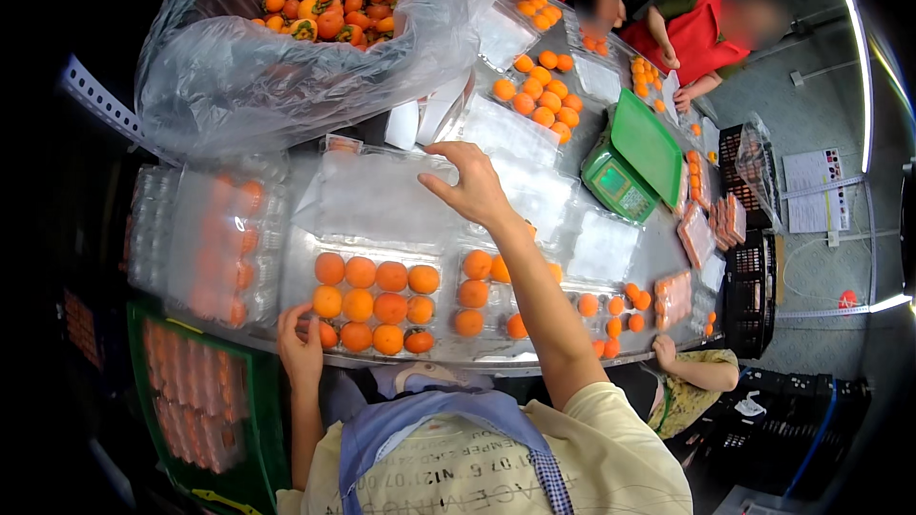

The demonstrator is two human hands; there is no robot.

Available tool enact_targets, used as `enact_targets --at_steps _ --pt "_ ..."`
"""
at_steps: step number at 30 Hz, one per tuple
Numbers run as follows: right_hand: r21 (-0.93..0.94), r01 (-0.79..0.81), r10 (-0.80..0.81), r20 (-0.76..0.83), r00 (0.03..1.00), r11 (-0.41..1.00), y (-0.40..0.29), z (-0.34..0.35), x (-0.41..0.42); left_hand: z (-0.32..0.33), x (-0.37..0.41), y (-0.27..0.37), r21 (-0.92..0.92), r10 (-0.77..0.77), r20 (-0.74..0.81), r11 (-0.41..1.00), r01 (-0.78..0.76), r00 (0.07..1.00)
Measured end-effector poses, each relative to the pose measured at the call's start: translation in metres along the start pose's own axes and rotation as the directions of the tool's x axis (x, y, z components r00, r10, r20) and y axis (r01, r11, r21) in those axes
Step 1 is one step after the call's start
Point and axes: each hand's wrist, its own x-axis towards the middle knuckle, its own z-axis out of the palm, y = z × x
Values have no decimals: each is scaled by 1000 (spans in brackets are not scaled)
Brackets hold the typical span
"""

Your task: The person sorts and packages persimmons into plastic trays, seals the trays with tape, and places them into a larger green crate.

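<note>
Before me lies a clear plastic clamshell tray (379,252) with rows of orange persimmons (390,307) in its base. Its raised lid part lies flat behind, lined with a white sheet (372,193). My left hand (297,347) is at the tray's front left corner, thumb beside the corner persimmon (327,335); whether it grips fruit or tray is unclear. Reaching across the table, my right hand (465,182) hovers at the liner's far right corner, thumb and fingers spread, nothing visible between them. My right forearm hides part of a second, partly filled tray (469,357).
A plastic-lined crate of persimmons (333,0) stands at the back left. Stacked clear trays (154,229) lie left, above a green crate (261,415) of packed trays. A green scale (630,164) sits right. Co-workers (694,36) handle fruit across the table; another person's hand (664,350) rests nearby.
</note>
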Motion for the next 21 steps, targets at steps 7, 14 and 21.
enact_targets --at_steps 7,14,21 --pt "-312 217 -303 -260 917 925 -28 -3 -26 10 -1 5 153 214 -118 969 -196 970" --pt "-352 406 -439 -18 898 844 -11 29 -59 19 9 20 16 260 -44 966 -260 965" --pt "-378 227 -258 -33 966 897 6 28 -60 11 -2 33 18 212 -43 977 -211 976"
